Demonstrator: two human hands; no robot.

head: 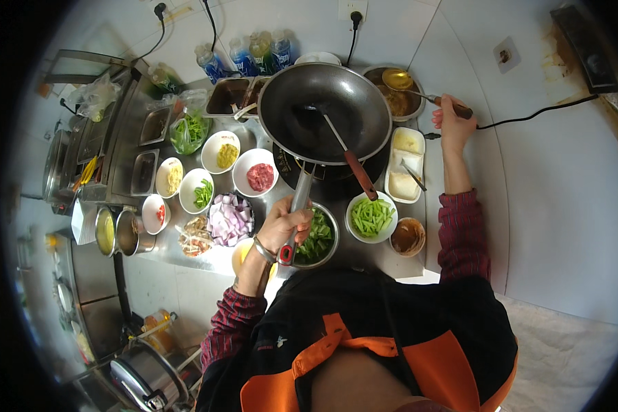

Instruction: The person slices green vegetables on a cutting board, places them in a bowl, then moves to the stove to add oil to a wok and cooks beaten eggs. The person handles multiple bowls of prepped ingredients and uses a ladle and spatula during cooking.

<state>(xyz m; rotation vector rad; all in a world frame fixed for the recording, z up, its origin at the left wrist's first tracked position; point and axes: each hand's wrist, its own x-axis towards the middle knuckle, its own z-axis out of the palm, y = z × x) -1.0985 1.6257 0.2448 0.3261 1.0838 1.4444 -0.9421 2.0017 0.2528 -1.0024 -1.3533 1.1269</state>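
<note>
My left hand (286,222) grips the grey handle of a dark wok (319,118), which is held at a tilt over an induction cooker (288,165). A spatula (359,172) with a brown wooden handle rests in the wok, its blade hard to make out against the dark surface. At the right, my right hand (456,121) holds a ladle (397,80) by its wooden handle. Yellow oil fills the ladle's bowl, above a steel pot (417,109) of brownish liquid. Below the wok handle sits a steel bowl of chopped green leaves (316,239).
Bowls of sliced meat (260,177), chopped onion (230,219) and cut green stalks (373,217) stand around the cooker. A divided seasoning box (406,165) and a cup of brown paste (408,237) lie right. Plastic bottles (260,54) line the wall.
</note>
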